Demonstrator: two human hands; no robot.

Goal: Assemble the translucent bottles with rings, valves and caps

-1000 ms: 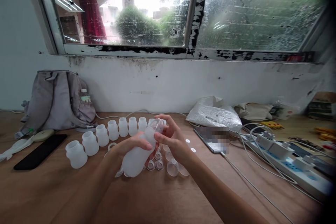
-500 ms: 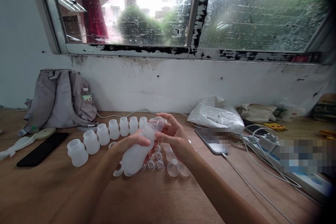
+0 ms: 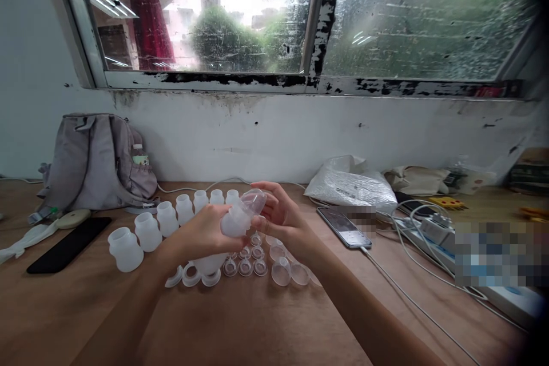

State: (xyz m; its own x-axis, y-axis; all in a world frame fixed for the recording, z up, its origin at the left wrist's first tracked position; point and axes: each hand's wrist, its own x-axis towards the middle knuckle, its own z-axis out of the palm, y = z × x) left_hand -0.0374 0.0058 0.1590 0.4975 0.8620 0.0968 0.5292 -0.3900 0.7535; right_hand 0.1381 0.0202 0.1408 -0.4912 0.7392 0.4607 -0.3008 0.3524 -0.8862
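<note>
My left hand point(image 3: 205, 230) is wrapped around a frosted white baby bottle point(image 3: 234, 224), tilted with its top toward the right. A clear dome cap point(image 3: 254, 201) sits at the bottle's top, and my right hand point(image 3: 281, 216) holds it between thumb and fingers. The fingers partly hide where cap and bottle meet. Below the hands lie white collar rings point(image 3: 191, 275), clear bottle nipples point(image 3: 245, 267) and more clear caps point(image 3: 281, 273). A curved line of open frosted bottles point(image 3: 126, 250) stands to the left and behind.
A grey backpack point(image 3: 94, 160) leans on the wall at left, near a black flat object point(image 3: 68, 245). To the right are a phone point(image 3: 343, 227) on a cable, a plastic-wrapped package point(image 3: 351, 186) and a power strip point(image 3: 501, 300) with looping cords.
The bottle has turned in my hands, its base swinging down and away behind my left hand. My left hand has shifted its hold nearer the top; my right hand stays at the cap.
</note>
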